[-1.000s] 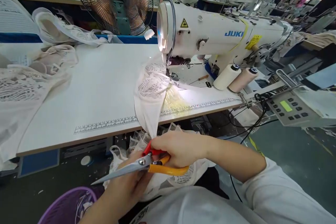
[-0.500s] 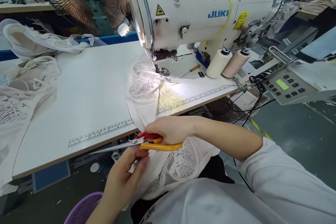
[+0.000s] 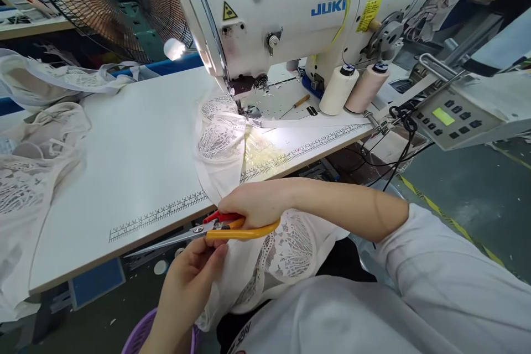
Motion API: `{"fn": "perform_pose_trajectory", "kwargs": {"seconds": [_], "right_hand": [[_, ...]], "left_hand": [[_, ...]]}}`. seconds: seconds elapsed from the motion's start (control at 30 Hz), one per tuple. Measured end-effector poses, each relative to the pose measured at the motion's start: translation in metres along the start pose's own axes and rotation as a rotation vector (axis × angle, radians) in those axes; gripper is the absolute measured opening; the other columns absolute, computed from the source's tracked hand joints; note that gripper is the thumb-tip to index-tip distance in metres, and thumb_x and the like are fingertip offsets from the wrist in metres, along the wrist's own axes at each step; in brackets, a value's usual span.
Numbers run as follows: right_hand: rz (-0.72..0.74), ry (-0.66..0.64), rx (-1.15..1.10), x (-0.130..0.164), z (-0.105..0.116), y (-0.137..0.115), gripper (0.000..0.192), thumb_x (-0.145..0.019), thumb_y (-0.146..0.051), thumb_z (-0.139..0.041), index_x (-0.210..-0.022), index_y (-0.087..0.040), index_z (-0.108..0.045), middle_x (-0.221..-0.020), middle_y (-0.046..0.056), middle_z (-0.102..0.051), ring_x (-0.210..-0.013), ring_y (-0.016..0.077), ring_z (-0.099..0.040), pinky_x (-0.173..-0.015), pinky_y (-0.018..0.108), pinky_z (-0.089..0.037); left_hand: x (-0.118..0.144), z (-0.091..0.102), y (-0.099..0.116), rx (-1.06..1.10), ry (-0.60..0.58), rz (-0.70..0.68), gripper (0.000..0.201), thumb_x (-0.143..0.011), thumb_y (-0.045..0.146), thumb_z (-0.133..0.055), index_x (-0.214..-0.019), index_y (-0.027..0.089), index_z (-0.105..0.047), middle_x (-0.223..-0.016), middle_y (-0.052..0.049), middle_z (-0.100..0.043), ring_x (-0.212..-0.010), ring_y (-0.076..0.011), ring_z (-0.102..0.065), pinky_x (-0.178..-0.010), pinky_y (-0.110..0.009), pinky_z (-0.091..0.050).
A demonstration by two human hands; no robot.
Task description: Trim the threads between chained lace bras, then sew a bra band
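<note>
My right hand (image 3: 255,202) is closed round scissors (image 3: 240,231) with orange handles, a red part at my fingers and long blades pointing left. The blades cross just above my left hand (image 3: 191,271), whose thumb and fingers are pinched on the edge of a white lace bra (image 3: 290,251). That bra hangs over my lap below the table edge. Up on the table, a white lace piece (image 3: 219,138) lies under the needle area of the sewing machine (image 3: 265,27) and runs down to my right hand. My fingers and the scissors hide part of the fabric.
More lace bras (image 3: 37,171) lie at the table's left. A fan (image 3: 112,0) stands behind. Two thread cones (image 3: 339,91), a wooden-handled tool (image 3: 301,102) and a control panel (image 3: 450,119) are on the right. A purple basket (image 3: 141,332) sits below.
The view has shifted slightly, so the machine appears further left. Both hands keep nearly the same pose, with the scissors and the bra still held.
</note>
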State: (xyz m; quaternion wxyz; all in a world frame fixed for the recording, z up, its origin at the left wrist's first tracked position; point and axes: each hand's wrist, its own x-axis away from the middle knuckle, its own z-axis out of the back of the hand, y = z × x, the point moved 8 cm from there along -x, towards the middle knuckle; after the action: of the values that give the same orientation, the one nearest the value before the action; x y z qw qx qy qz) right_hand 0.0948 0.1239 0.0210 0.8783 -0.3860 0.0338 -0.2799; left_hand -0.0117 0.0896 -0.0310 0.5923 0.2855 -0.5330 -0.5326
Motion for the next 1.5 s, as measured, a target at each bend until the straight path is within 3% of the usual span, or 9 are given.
{"fn": "perform_pose_trajectory", "kwargs": {"seconds": [0.33, 0.5, 0.6, 0.7, 0.87, 0.9, 1.03, 1.1, 1.5], "right_hand": [[-0.013, -0.018, 0.004, 0.001, -0.001, 0.001, 0.019, -0.073, -0.012, -0.049, -0.065, -0.019, -0.034, -0.063, -0.002, -0.045, -0.057, 0.0118, -0.039, -0.052, 0.025, -0.031], [-0.02, -0.013, -0.024, 0.001, -0.001, 0.002, 0.019, -0.073, -0.012, -0.05, -0.065, -0.019, -0.034, -0.065, -0.001, -0.046, -0.058, 0.0115, -0.04, -0.053, 0.025, -0.031], [-0.04, 0.02, -0.032, 0.003, -0.003, 0.007, 0.02, -0.072, -0.014, -0.052, -0.065, -0.019, -0.034, -0.064, -0.001, -0.046, -0.057, 0.0113, -0.04, -0.052, 0.024, -0.032], [-0.087, 0.173, -0.168, 0.014, 0.0, 0.015, 0.018, -0.074, -0.022, -0.054, -0.071, -0.019, -0.037, -0.07, -0.001, -0.049, -0.06, 0.0117, -0.043, -0.052, 0.023, -0.034], [-0.165, 0.658, -0.518, 0.063, 0.002, 0.022, 0.026, -0.077, -0.035, -0.055, -0.088, -0.02, -0.038, -0.087, 0.003, -0.049, -0.074, 0.0134, -0.047, -0.061, 0.024, -0.041], [-0.139, 0.641, -0.53, 0.068, -0.006, 0.019, 0.027, -0.075, -0.037, -0.057, -0.086, -0.02, -0.038, -0.082, 0.002, -0.048, -0.071, 0.0132, -0.046, -0.061, 0.025, -0.041], [-0.187, 0.214, -0.475, 0.069, -0.068, 0.017, 0.031, -0.072, -0.044, -0.057, -0.072, -0.02, -0.037, -0.064, -0.003, -0.043, -0.053, 0.0094, -0.039, -0.049, 0.022, -0.035], [-0.226, 0.103, -0.398, 0.067, -0.086, 0.021, 0.035, -0.073, -0.05, -0.053, -0.069, -0.02, -0.037, -0.06, -0.004, -0.041, -0.049, 0.0086, -0.036, -0.045, 0.022, -0.031], [-0.315, 0.114, -0.274, 0.045, -0.069, 0.007, 0.037, -0.075, -0.054, -0.047, -0.065, -0.019, -0.043, -0.056, -0.001, -0.046, -0.044, 0.0098, -0.038, -0.04, 0.022, -0.026]], "left_hand": [[-0.004, 0.0, -0.002, -0.079, -0.016, 0.058, 0.033, -0.065, 0.046, -0.066, -0.085, 0.019, -0.064, -0.071, -0.002, -0.066, -0.065, -0.0166, -0.057, -0.054, -0.022, -0.045], [-0.006, -0.021, -0.013, 0.03, -0.234, 0.148, 0.035, -0.068, 0.051, -0.063, -0.083, 0.019, -0.065, -0.074, -0.003, -0.066, -0.057, -0.0154, -0.055, -0.05, -0.024, -0.044], [-0.01, -0.023, -0.015, 0.095, -0.228, 0.129, 0.033, -0.067, 0.05, -0.065, -0.074, 0.018, -0.064, -0.068, -0.002, -0.063, -0.06, -0.0157, -0.054, -0.053, -0.023, -0.044], [-0.011, -0.019, -0.016, 0.122, -0.15, 0.102, 0.034, -0.065, 0.051, -0.066, -0.061, 0.017, -0.058, -0.056, 0.002, -0.053, -0.051, -0.0116, -0.047, -0.047, -0.02, -0.038], [-0.003, -0.006, -0.022, 0.208, -0.014, 0.196, 0.034, -0.064, 0.047, -0.066, -0.056, 0.017, -0.053, -0.049, 0.005, -0.045, -0.043, -0.0074, -0.035, -0.04, -0.017, -0.026], [-0.001, -0.002, -0.022, 0.229, 0.027, 0.203, 0.032, -0.064, 0.045, -0.067, -0.057, 0.017, -0.053, -0.05, 0.005, -0.045, -0.044, -0.0074, -0.035, -0.04, -0.017, -0.026], [0.004, 0.013, -0.02, 0.315, 0.16, 0.169, 0.031, -0.062, 0.043, -0.069, -0.057, 0.016, -0.055, -0.057, 0.004, -0.047, -0.048, -0.0073, -0.036, -0.042, -0.017, -0.027], [0.005, 0.016, -0.018, 0.334, 0.175, 0.137, 0.032, -0.061, 0.043, -0.069, -0.054, 0.016, -0.054, -0.058, 0.004, -0.047, -0.049, -0.0078, -0.037, -0.043, -0.017, -0.028], [0.009, 0.005, -0.01, 0.273, 0.163, 0.07, 0.029, -0.066, 0.038, -0.063, -0.052, 0.016, -0.051, -0.053, 0.004, -0.043, -0.049, -0.0083, -0.033, -0.043, -0.018, -0.028]]}}
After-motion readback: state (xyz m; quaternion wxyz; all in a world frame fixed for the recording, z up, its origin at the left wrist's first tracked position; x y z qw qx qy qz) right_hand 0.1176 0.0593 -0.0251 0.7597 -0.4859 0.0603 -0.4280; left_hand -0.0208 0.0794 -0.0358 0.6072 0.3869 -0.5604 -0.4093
